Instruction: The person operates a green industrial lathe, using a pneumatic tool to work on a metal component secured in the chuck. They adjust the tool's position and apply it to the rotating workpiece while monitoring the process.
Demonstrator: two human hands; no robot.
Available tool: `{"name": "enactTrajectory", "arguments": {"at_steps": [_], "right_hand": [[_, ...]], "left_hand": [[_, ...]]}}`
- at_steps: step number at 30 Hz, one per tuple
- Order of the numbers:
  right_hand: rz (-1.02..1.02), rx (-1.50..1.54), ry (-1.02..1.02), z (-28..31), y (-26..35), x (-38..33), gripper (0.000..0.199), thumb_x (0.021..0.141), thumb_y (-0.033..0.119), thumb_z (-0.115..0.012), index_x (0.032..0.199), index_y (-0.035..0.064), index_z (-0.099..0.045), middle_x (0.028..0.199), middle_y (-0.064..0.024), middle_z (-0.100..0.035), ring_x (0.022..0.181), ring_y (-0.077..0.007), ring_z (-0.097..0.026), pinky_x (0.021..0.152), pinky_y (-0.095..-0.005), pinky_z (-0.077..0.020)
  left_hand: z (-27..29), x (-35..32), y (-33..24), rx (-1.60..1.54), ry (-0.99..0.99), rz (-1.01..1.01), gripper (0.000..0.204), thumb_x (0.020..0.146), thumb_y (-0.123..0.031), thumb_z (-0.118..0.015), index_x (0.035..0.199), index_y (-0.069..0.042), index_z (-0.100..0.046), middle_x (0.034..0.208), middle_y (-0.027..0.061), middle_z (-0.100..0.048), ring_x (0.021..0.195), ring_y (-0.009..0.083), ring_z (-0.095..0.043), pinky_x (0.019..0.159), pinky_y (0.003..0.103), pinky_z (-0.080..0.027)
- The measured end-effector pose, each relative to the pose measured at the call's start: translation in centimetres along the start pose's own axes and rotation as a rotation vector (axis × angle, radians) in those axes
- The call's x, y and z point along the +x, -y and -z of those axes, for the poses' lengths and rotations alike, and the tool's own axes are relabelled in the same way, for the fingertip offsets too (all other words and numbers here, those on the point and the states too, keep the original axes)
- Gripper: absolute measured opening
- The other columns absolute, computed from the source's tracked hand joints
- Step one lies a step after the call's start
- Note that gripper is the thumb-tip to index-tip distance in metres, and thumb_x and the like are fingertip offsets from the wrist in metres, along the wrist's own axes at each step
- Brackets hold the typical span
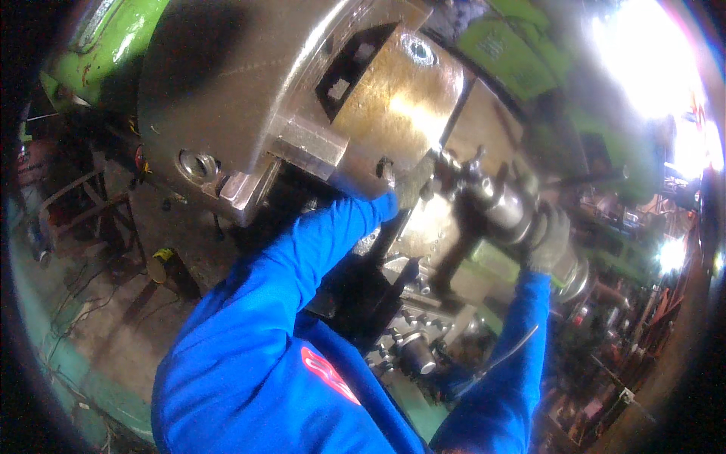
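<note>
A worker wears a bright blue long-sleeved garment, its cloth plain and softly wrinkled. The left sleeve, toward 8 o'clock, gathers in folds and narrows to a blue cuff. Near 6 o'clock, the front bears a rounded, elongated pinkish-red patch with paler markings. The right sleeve, between 4 and 5 o'clock, matches in blue; a thin pale strand of unclear kind crosses it. A greyish glove covers the right hand at 3 o'clock.
</note>
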State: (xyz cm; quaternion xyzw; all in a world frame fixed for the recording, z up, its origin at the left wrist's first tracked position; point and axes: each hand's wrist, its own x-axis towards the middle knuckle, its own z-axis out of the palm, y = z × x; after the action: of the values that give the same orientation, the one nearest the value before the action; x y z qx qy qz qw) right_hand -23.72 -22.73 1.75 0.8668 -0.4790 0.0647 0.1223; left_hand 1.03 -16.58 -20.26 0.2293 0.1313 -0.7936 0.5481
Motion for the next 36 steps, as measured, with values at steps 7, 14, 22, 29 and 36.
{"name": "enactTrajectory", "arguments": {"at_steps": [7, 14, 22, 29, 36], "right_hand": [[0.022, -0.025, -0.038, -0.2, 0.1, 0.0, 0.035, 0.097, 0.03, -0.051, 0.119, 0.0076, -0.067, 0.12, -0.0186, -0.064, 0.112, -0.04, -0.058, 0.099, -0.05, -0.0441], [0.034, -0.066, -0.025, -0.6, -0.5, -0.2, 0.034, 0.097, 0.03, -0.053, 0.117, 0.0076, -0.067, 0.12, -0.0188, -0.064, 0.115, -0.0397, -0.057, 0.102, -0.0506, -0.0424], [-0.011, -0.044, -0.038, -0.2, -0.3, -0.4, 0.034, 0.099, 0.03, -0.052, 0.12, 0.0084, -0.067, 0.122, -0.0194, -0.063, 0.119, -0.0412, -0.055, 0.106, -0.0514, -0.0408], [-0.052, -0.024, 0.01, -0.2, 0.1, -0.4, 0.037, 0.099, 0.03, -0.049, 0.123, 0.0079, -0.066, 0.128, -0.0211, -0.061, 0.125, -0.0428, -0.053, 0.11, -0.0521, -0.0385], [-0.04, -0.028, -0.011, -0.2, 0.0, -0.3, 0.038, 0.099, 0.033, -0.048, 0.123, 0.008, -0.066, 0.126, -0.0211, -0.062, 0.123, -0.0429, -0.054, 0.108, -0.0525, -0.039]], "left_hand": [[0.1, 0.2, -0.3, -0.009, -0.011, -0.027, 0.02, 0.097, -0.024, -0.055, 0.088, -0.008, -0.064, 0.067, 0.002, -0.059, 0.047, 0.0063, -0.047, 0.039, 0.022, -0.034], [-0.5, -0.1, -0.5, 0.012, -0.016, -0.064, 0.021, 0.097, -0.024, -0.055, 0.088, -0.008, -0.063, 0.069, 0.0027, -0.059, 0.049, 0.0071, -0.048, 0.04, 0.023, -0.035], [0.2, -2.9, 2.0, 0.074, -0.078, -0.159, 0.021, 0.098, -0.025, -0.054, 0.089, -0.008, -0.063, 0.07, 0.0034, -0.06, 0.05, 0.0081, -0.049, 0.042, 0.023, -0.037], [-1.2, -1.7, 1.4, 0.043, -0.069, -0.188, 0.022, 0.099, -0.025, -0.053, 0.089, -0.008, -0.062, 0.072, 0.0041, -0.061, 0.052, 0.0089, -0.05, 0.043, 0.024, -0.038], [-0.5, -2.0, 0.8, 0.073, -0.088, -0.22, 0.022, 0.099, -0.025, -0.052, 0.09, -0.008, -0.062, 0.073, 0.0048, -0.061, 0.053, 0.0097, -0.051, 0.044, 0.025, -0.039]]}}
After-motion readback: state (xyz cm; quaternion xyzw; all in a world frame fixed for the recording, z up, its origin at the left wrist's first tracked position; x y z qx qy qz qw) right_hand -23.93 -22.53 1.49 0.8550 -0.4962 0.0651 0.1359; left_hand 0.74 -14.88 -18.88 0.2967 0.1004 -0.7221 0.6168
